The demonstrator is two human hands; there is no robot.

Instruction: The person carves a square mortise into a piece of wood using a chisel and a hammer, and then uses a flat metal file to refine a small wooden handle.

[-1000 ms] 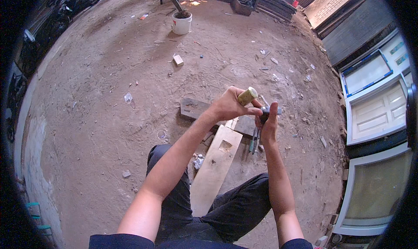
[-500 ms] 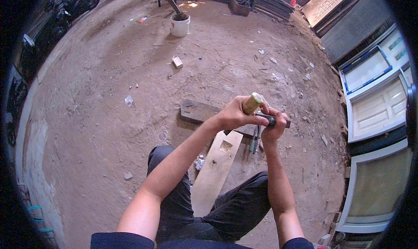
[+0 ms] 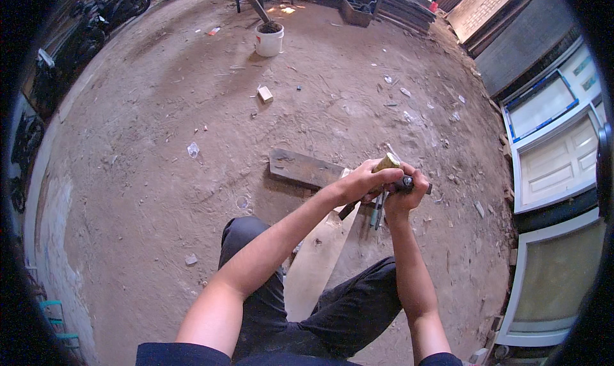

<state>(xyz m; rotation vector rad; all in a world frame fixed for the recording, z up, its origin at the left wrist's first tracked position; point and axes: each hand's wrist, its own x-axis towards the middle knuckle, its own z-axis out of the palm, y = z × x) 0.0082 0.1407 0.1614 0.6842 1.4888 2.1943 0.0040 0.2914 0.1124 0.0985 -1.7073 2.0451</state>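
My left hand point(image 3: 361, 184) is wrapped round the yellowish wooden handle point(image 3: 387, 162) of a chisel, whose dark blade point(image 3: 347, 210) slants down over the pale board point(image 3: 314, 257). Close against it, my right hand point(image 3: 408, 196) grips a dark bar-shaped tool point(image 3: 405, 183) with a shiny round spot; its kind is unclear. The pale board runs from between my legs to a thick dark plank point(image 3: 304, 168) lying crosswise on the ground. My left hand and the blade cover much of the board's far end. Thin tools, one greenish point(image 3: 375, 218), show beneath my right hand.
Bare dirt ground point(image 3: 160, 225) with scattered scraps surrounds me. Farther off are a small pale block point(image 3: 265, 94) and a white bucket point(image 3: 269, 44). White-framed doors point(image 3: 556, 152) line the right side; motorbikes point(image 3: 131, 1) stand far left. Stacked boards point(image 3: 400, 11) lie at the back.
My left hand has moved right and slightly down, closer to my right hand, and the chisel has tilted. The square recess seen earlier in the board is now largely covered.
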